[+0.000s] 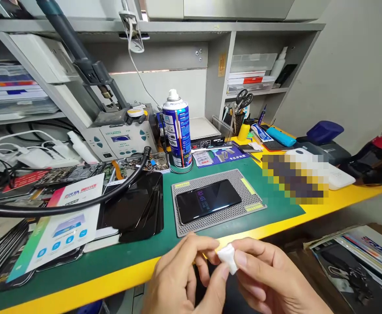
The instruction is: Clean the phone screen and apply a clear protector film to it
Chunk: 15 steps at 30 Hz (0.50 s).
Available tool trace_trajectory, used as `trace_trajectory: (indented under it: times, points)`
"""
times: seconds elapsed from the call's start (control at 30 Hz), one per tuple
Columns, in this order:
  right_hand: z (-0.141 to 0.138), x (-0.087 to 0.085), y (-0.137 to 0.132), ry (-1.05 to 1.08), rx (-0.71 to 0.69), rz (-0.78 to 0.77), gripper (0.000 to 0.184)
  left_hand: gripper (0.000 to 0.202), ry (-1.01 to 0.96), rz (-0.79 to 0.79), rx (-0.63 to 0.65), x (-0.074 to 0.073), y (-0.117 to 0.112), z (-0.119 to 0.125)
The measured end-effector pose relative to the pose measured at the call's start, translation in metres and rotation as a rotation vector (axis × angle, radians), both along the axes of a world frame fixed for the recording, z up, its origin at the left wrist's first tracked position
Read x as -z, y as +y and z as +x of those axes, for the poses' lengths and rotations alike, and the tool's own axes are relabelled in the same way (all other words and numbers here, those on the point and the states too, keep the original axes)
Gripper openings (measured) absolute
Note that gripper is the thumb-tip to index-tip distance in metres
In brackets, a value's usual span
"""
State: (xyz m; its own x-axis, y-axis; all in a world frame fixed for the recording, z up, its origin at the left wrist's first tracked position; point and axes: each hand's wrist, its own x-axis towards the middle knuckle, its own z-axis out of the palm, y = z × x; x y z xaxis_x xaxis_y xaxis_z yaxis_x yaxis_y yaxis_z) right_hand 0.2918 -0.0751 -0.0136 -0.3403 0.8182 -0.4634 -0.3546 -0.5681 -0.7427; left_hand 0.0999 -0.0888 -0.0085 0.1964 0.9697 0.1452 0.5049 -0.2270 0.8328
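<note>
I see bright, even light across the yellow-edged green worktop [275, 213], soft shading on the small, crumpled white wad [227, 255], and blocky pixelation toward the right edge.

Workbench [79, 288] top yellow, a green mat [141, 257] over much of it. Centre of mat: grey perforated pad [250, 200], carrying a dark phone [210, 200], screen up. Just beyond the pad, a blue spray can [177, 135], upright. Left, near the pad: glossy black panels [141, 209], fanned and overlapping. Right, on yellow: a white slab [344, 176], partly blurred.
</note>
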Motion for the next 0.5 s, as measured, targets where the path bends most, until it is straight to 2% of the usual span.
trace_trajectory:
  times: [0.17,0.27,0.33,0.4,0.5]
  points:
    - [0.011,0.006,-0.013,0.053,-0.027,0.022,0.045,0.015,-0.118,0.019,0.024,0.002,-0.01,0.012]
    - [0.018,0.004,-0.02,0.042,-0.027,0.017,0.042,0.012,-0.231,-0.033,0.049,0.005,-0.016,0.017]
    - [0.022,0.001,-0.024,-0.009,0.015,0.044,0.04,0.013,-0.335,-0.136,0.071,0.01,-0.019,0.02]
    - [0.025,0.0,-0.025,-0.063,0.062,0.118,0.041,0.018,-0.522,-0.317,0.069,0.015,-0.022,0.024]
    - [0.029,0.001,-0.028,-0.142,0.12,0.239,0.038,0.05,-0.807,-0.544,0.087,0.019,-0.026,0.031]
